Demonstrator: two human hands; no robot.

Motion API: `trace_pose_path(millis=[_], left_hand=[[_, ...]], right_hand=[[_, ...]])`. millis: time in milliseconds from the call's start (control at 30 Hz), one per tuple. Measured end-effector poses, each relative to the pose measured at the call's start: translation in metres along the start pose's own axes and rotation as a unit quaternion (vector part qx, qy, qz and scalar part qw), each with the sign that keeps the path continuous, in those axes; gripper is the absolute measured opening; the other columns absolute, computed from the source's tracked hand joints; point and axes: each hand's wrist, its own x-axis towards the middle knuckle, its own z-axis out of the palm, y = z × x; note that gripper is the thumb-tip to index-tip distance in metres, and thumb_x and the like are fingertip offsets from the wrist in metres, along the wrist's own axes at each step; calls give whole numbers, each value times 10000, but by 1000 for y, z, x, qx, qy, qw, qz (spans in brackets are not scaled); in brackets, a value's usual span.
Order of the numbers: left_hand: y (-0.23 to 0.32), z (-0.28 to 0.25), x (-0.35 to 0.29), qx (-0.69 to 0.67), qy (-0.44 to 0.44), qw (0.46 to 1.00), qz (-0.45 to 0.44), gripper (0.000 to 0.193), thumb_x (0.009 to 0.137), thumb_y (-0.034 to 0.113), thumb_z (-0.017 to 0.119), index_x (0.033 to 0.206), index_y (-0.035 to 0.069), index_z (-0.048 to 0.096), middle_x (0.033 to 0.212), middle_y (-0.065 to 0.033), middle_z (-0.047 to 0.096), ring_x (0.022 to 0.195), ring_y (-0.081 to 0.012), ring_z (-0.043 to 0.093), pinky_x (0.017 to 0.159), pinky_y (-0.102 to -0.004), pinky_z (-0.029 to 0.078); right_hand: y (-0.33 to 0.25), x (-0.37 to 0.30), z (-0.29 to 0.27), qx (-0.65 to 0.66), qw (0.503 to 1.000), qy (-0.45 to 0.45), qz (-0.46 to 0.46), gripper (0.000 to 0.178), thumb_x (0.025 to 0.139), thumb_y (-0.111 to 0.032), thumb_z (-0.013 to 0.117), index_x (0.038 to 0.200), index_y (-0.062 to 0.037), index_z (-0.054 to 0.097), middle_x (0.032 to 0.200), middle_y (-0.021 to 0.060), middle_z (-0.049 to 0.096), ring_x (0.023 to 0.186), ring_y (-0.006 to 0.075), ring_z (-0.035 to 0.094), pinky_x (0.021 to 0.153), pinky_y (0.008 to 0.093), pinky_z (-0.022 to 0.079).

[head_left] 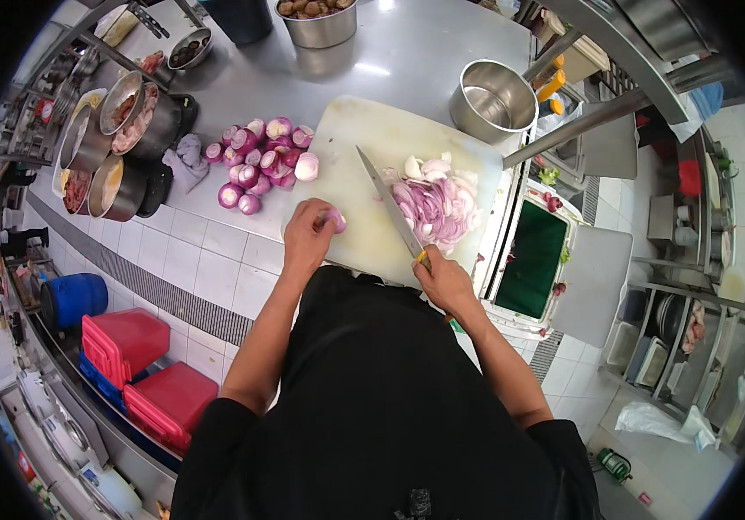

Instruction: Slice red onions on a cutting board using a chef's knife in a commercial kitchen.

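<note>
On the white cutting board (357,251), near its left edge, my left hand (307,232) has its fingers closed on a red onion piece (335,220). My right hand (444,282) grips a kitchen knife (390,201) by its yellow handle. The blade points up and to the left across the board, apart from the onion in my left hand. Right of the blade lies a heap of sliced red onion (438,206). Peeled red onions (260,165) are piled at the board's left, one pale one (306,166) at its edge.
A steel pot (494,97) stands behind the board's right corner. A bin with a green interior (530,258) is at the right. Metal bowls of food (118,187) and a grey cloth (186,163) sit at the left. Shelf posts (598,113) rise at the right.
</note>
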Motion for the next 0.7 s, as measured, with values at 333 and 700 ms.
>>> trace_pose_path(millis=[333,700], left_hand=[[46,42,-4,-59,-220,968,105,350,815,48,741,1161,38,687,1056,-94,610,860,-223,653,783,-338,554],[44,51,-4,-52,-212,966,136,296,836,72,736,1116,52,645,1041,-125,602,880,-302,676,797,-404,559]], right_hand=[[-24,-5,-18,-61,997,2,-52,351,1027,-316,571,1192,-9,528,827,293,708,806,503,699,752,596,535],[-37,2,-24,-78,992,47,-91,298,1015,-284,573,1101,-4,521,779,261,708,740,474,705,696,592,543]])
